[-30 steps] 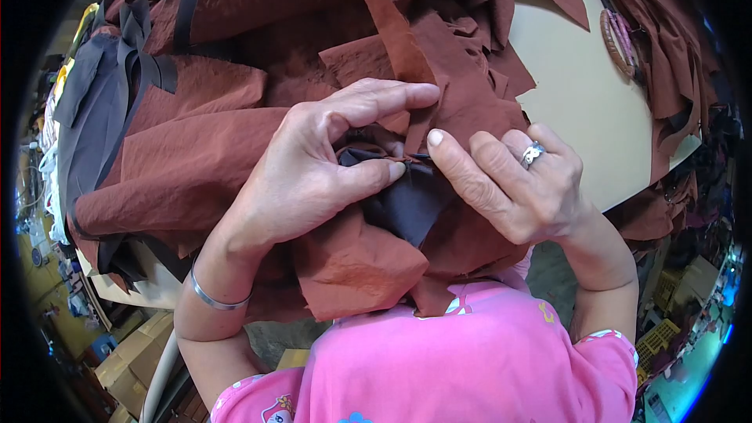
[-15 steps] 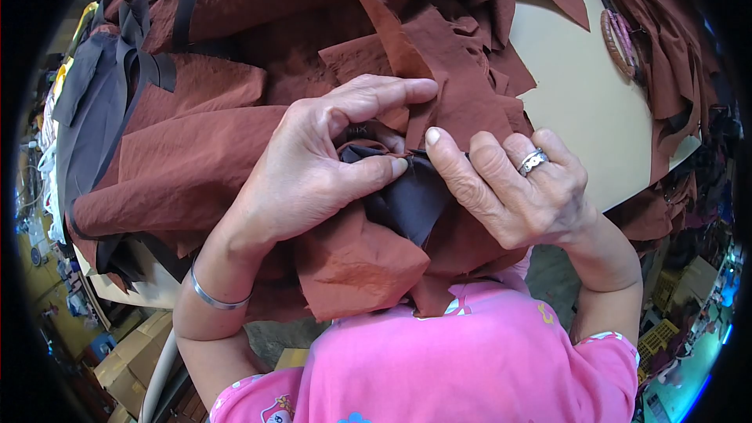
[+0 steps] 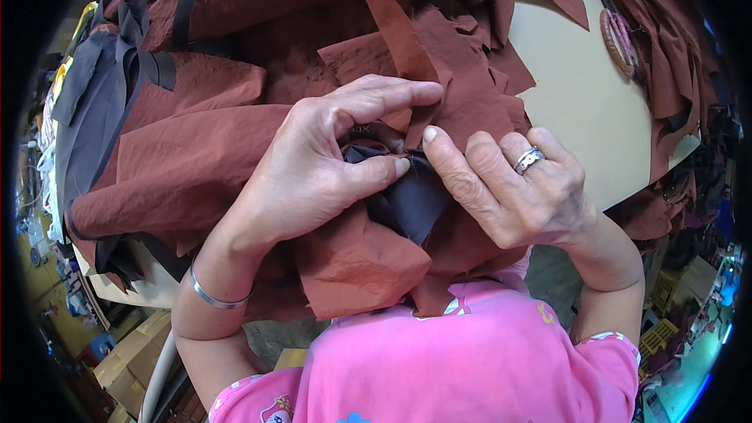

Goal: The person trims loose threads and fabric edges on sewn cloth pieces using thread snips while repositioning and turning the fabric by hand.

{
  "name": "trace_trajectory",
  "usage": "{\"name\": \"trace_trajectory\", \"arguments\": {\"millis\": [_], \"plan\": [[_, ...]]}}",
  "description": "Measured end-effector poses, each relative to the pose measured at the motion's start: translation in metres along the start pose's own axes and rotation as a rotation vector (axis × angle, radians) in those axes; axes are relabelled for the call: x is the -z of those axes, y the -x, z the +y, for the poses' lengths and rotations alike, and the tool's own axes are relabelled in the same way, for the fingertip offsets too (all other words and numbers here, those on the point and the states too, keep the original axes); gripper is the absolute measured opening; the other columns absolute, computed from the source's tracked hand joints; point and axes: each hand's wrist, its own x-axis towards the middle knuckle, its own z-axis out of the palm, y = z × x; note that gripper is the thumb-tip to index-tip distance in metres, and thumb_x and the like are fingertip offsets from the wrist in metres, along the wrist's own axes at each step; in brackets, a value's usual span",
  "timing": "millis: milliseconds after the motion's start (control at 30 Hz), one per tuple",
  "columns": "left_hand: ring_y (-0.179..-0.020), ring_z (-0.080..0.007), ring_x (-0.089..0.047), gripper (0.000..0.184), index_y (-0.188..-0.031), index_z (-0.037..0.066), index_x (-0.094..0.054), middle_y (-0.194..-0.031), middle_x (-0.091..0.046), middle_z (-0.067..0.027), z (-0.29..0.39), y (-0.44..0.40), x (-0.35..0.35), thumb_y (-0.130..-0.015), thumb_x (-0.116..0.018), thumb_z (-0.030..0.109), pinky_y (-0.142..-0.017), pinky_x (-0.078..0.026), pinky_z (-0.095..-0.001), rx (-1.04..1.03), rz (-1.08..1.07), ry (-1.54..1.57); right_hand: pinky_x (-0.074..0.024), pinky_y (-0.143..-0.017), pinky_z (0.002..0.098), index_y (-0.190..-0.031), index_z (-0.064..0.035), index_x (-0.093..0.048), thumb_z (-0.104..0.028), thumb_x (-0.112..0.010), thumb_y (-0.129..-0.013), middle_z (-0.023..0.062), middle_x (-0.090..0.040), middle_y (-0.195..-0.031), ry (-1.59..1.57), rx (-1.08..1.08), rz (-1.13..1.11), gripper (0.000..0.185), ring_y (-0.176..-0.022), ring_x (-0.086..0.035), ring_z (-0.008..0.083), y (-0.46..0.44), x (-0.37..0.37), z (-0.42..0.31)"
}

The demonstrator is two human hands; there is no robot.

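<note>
Reddish-brown fabric (image 3: 360, 262) with a black lining piece (image 3: 409, 202) is bunched up in front of my chest. My left hand (image 3: 313, 149) is curled round the gathered cloth, its thumb pressing near the black edge and its index finger stretched over the top. Close on the other side, my right hand (image 3: 509, 188) has its fingers bent onto the same seam, index fingertip beside the left thumb. Whether a small tool sits under the right fingers is hidden. A dark label with pale letters shows partly inside the left hand's curve.
More brown fabric (image 3: 196, 149) is heaped across the pale tabletop (image 3: 583, 102). Black strips (image 3: 94, 117) hang at the left. A small oval woven item (image 3: 617, 43) lies at the upper right. Cardboard boxes (image 3: 133, 364) stand on the floor at lower left, a yellow crate (image 3: 656, 338) at lower right.
Both hands stay almost in place at the seam. The left index finger has shifted slightly right, and the brown strip above it has moved a little.
</note>
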Motion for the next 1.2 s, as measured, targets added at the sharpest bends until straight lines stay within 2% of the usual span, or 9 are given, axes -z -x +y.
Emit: {"name": "trace_trajectory", "arguments": {"millis": [533,733,800,933,967,1000,1033,1100,1200], "plan": [[-0.091,-0.0078,-0.049,0.052,-0.119,0.002,-0.054,-0.112,-0.053,-0.0028,-0.003,-0.001,-0.001,-0.069,-0.065,0.000,-0.082,-0.042,-0.0219,-0.010,-0.016,-0.029,-0.0307,-0.047,0.0217,-0.089,-0.0008,-0.065,-0.011,-0.055,-0.072,0.0027,-0.048,-0.061,0.073,0.056,-0.081,0.022,-0.045,-0.043,0.0096,-0.011,0.011,-0.001],[-0.092,-0.0085,-0.050,0.051,-0.119,0.002,-0.054,-0.112,-0.054,-0.0029,0.002,-0.001,0.000,-0.069,-0.065,0.001,-0.083,-0.042,-0.0225,-0.038,-0.012,-0.047,-0.0305,-0.045,0.0207,-0.091,0.0001,-0.064,-0.011,-0.055,-0.073,0.0044,-0.049,-0.063,-0.091,-0.014,-0.108,0.023,-0.044,-0.042,0.0093,-0.010,0.017,0.002],[-0.093,-0.0090,-0.051,0.052,-0.120,0.001,-0.053,-0.113,-0.054,-0.0039,0.002,-0.001,0.002,-0.070,-0.066,0.002,-0.084,-0.042,-0.0230,-0.064,-0.015,-0.038,-0.0369,-0.046,0.0249,-0.101,0.0003,-0.060,-0.004,-0.060,-0.065,0.0066,-0.053,-0.069,-0.234,-0.133,-0.146,0.037,-0.051,-0.049,0.0124,-0.009,0.027,0.006],[-0.087,-0.0096,-0.052,0.050,-0.117,0.001,-0.044,-0.101,-0.054,-0.0073,0.003,0.000,-0.004,-0.070,-0.060,-0.007,-0.077,-0.045,-0.0230,0.066,0.044,0.309,-0.0471,-0.054,0.0291,-0.105,-0.0018,-0.058,0.006,-0.063,-0.060,0.0093,-0.059,-0.080,-0.907,-0.497,0.005,0.047,-0.064,-0.058,0.0186,-0.014,0.017,0.021],[-0.087,-0.0098,-0.052,0.049,-0.115,0.002,-0.041,-0.099,-0.053,-0.0073,0.000,0.000,-0.002,-0.070,-0.061,-0.008,-0.077,-0.045,-0.0233,0.073,0.046,0.338,-0.0495,-0.064,0.0285,-0.103,-0.0028,-0.057,0.006,-0.061,-0.061,0.0107,-0.059,-0.092,-1.020,-0.527,-0.005,0.043,-0.081,-0.060,0.0217,-0.016,0.014,0.026],[-0.087,-0.0100,-0.052,0.049,-0.112,0.002,-0.038,-0.096,-0.052,-0.0073,0.000,-0.001,-0.002,-0.071,-0.062,-0.008,-0.077,-0.046,-0.0235,0.080,0.048,0.366,-0.0493,-0.068,0.0296,-0.103,-0.0033,-0.057,0.006,-0.062,-0.060,0.0105,-0.057,-0.096,-1.074,-0.489,0.021,0.044,-0.085,-0.059,0.0231,-0.016,0.005,0.031],[-0.086,-0.0113,-0.053,0.047,-0.101,0.006,-0.033,-0.089,-0.050,-0.0062,0.003,-0.002,-0.002,-0.069,-0.064,-0.009,-0.076,-0.047,-0.0252,0.112,0.070,0.370,-0.0491,-0.072,0.0307,-0.102,-0.0038,-0.056,0.006,-0.063,-0.060,0.0104,-0.056,-0.100,-1.127,-0.449,0.047,0.044,-0.089,-0.058,0.0245,-0.015,-0.010,0.033],[-0.085,-0.0112,-0.054,0.044,-0.098,0.006,-0.034,-0.089,-0.050,-0.0059,0.004,-0.002,-0.002,-0.070,-0.064,-0.009,-0.076,-0.047,-0.0252,0.114,0.059,0.385,-0.0459,-0.084,0.0325,-0.099,-0.0042,-0.057,0.007,-0.063,-0.061,0.0084,-0.054,-0.110,-1.154,-0.394,0.026,0.040,-0.099,-0.055,0.0256,-0.021,-0.018,0.035],[-0.087,-0.0104,-0.054,0.042,-0.093,0.006,-0.033,-0.090,-0.049,-0.0055,0.002,-0.001,0.000,-0.070,-0.063,-0.010,-0.076,-0.047,-0.0246,0.098,0.051,0.411,-0.0463,-0.084,0.0309,-0.097,-0.0055,-0.061,0.012,-0.059,-0.059,0.0104,-0.052,-0.118,-1.270,-0.362,-0.012,0.042,-0.107,-0.053,0.0230,-0.022,-0.031,0.032]]}}
